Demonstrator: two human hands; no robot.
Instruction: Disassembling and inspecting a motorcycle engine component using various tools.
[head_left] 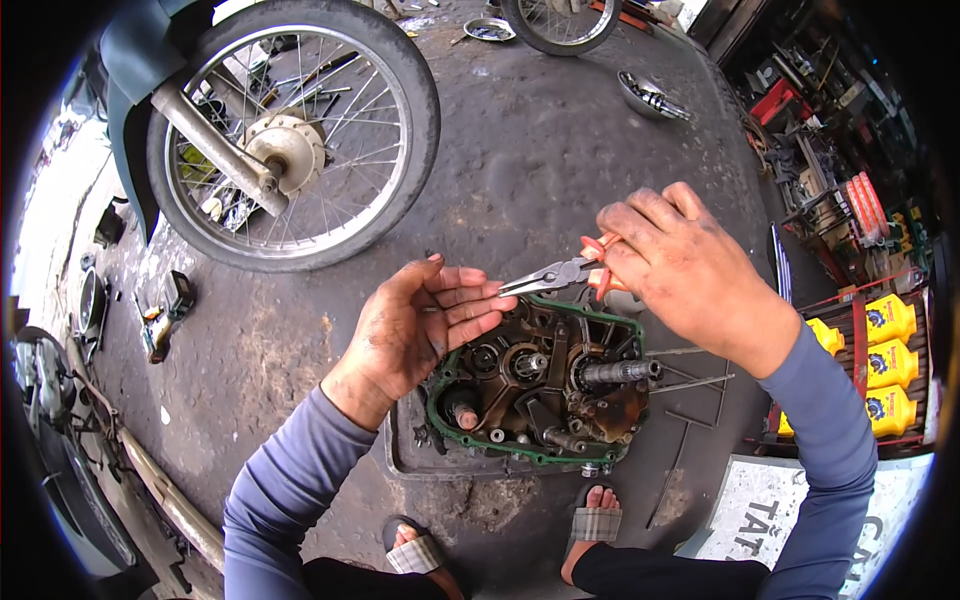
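Note:
Long-nose pliers (560, 274) with orange-red handles are gripped in my right hand (668, 258), their jaws pointing left. The tips reach the fingers of my left hand (415, 325), which is held palm up with its fingers stretched out. Whether a small part sits between the jaw tips is too small to tell. Below both hands lies an opened engine crankcase (530, 390) with a green gasket edge. Inside it stand a splined shaft (620, 372), a smaller shaft end and several bearings and bores, all oily. My left wrist overlaps the crankcase's left edge.
A dark tray (410, 455) lies under the crankcase. A motorcycle front wheel (400, 180) stands at the upper left. Metal bowls with parts (645, 98) sit farther off. Yellow bottles (890, 362) fill a rack at right. A T-handle tool (680, 455) lies near my sandalled feet.

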